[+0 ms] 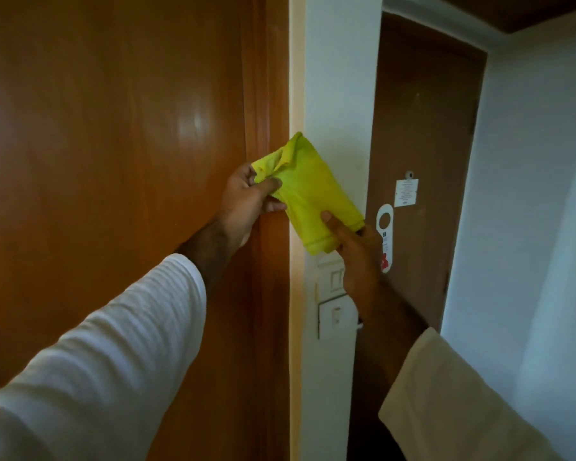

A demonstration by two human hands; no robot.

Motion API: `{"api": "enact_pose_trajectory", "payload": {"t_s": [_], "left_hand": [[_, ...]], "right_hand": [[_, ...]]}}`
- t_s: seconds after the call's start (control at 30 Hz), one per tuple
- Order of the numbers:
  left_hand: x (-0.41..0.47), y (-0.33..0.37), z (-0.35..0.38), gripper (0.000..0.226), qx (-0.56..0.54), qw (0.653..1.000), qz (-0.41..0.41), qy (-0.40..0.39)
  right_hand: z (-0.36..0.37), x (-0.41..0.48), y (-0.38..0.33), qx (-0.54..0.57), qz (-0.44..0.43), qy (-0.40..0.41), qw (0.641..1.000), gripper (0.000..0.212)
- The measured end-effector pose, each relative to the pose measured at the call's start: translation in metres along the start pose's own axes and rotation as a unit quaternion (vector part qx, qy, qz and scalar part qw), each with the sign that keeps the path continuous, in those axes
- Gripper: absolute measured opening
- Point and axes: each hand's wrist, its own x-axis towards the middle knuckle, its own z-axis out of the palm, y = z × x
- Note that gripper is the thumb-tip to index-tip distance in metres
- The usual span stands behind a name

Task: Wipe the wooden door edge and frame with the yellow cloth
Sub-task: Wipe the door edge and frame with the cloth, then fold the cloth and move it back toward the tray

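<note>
A folded yellow cloth (308,194) is held between both hands in front of the wooden frame (270,94) and the white wall. My left hand (246,201) pinches its upper left corner, close to the frame. My right hand (353,251) grips its lower right corner, thumb on top. The glossy wooden door (113,128) fills the left half of the view. The cloth's left end overlaps the frame; whether it touches the wood I cannot tell.
A white wall strip (340,78) runs beside the frame, carrying switch plates (333,294) below the cloth. Farther right is a dark brown door (423,128) with a paper notice (405,192) and a white hanger tag (384,234). A pale wall stands at the far right.
</note>
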Motion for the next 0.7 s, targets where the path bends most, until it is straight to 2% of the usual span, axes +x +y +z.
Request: {"api": "enact_pose_trajectory", "payload": {"t_s": [0.03, 0.1, 0.2, 0.4, 0.47, 0.57, 0.7], "left_hand": [[-0.003, -0.003, 0.001, 0.025, 0.007, 1.000, -0.014, 0.004], [-0.016, -0.018, 0.018, 0.028, 0.031, 0.998, -0.057, -0.013], [-0.040, -0.045, 0.049, 0.022, 0.045, 0.989, -0.132, -0.057], [-0.094, -0.119, 0.126, 0.014, -0.003, 0.955, -0.267, -0.131], [-0.114, -0.152, 0.154, 0.013, -0.009, 0.943, -0.304, -0.138], [-0.148, -0.208, 0.188, 0.022, 0.017, 0.926, -0.338, -0.166], [-0.211, -0.294, 0.232, 0.037, 0.036, 0.898, -0.392, -0.196]], "right_hand": [[-0.006, 0.002, -0.001, 0.046, 0.030, -0.025, 0.998, 0.031], [-0.034, 0.000, -0.005, 0.067, 0.061, -0.048, 0.995, 0.039], [-0.086, -0.009, -0.006, 0.043, 0.090, -0.024, 0.995, 0.050], [-0.216, -0.039, 0.005, -0.079, 0.137, 0.063, 0.985, 0.024], [-0.265, -0.052, 0.014, -0.124, 0.158, 0.094, 0.975, 0.035], [-0.332, -0.077, 0.033, -0.149, 0.205, 0.122, 0.960, 0.041], [-0.423, -0.130, 0.071, -0.181, 0.303, 0.135, 0.926, 0.052]]}}
